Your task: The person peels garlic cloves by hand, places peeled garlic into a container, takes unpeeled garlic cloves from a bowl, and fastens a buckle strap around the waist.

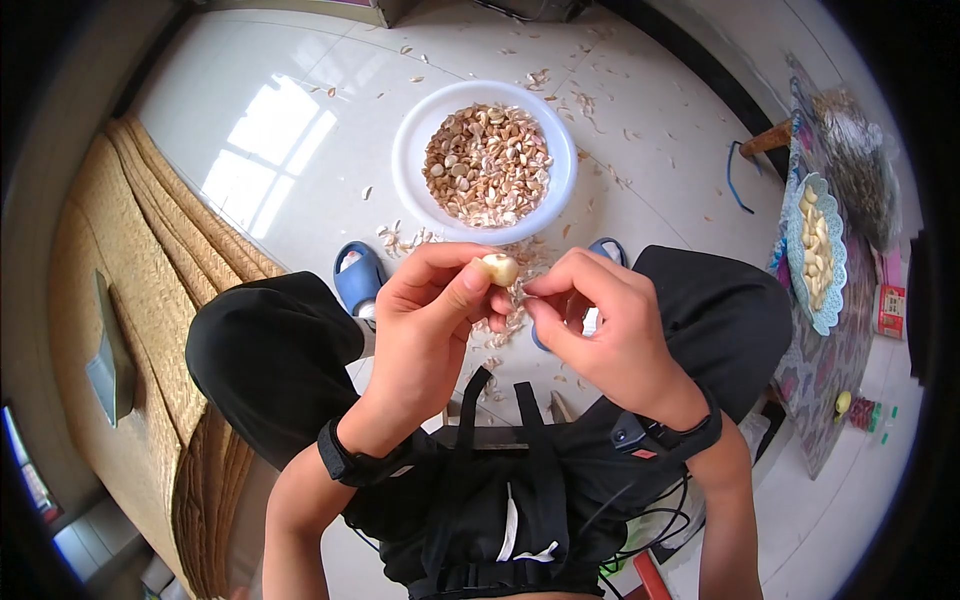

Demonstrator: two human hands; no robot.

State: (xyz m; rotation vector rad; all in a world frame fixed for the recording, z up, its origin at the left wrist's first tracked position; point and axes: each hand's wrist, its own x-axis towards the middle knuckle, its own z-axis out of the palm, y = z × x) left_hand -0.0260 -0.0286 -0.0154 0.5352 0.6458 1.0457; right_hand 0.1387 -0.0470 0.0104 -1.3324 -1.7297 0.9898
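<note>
- Left hand point(425, 315): pinches a pale, peeled clove point(502, 268) between thumb and forefinger, above the lap.
- Right hand point(605, 315): fingertips drawn together just beside it; whether they grip skin cannot be told.
- White basin point(407, 165): on the floor point(680, 175), beyond both hands, holding unpeeled cloves point(487, 160).
- Scalloped dish point(833, 245): at right, bearing pale cloves point(816, 250).

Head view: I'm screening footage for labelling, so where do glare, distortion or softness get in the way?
Head view: window glare whites out patches of the floor; head view: wide-lens distortion bows the mats, and black fills the corners; head view: the left hand and right hand look fairly sharp, but the scraps between them are too small to read clearly.
</note>
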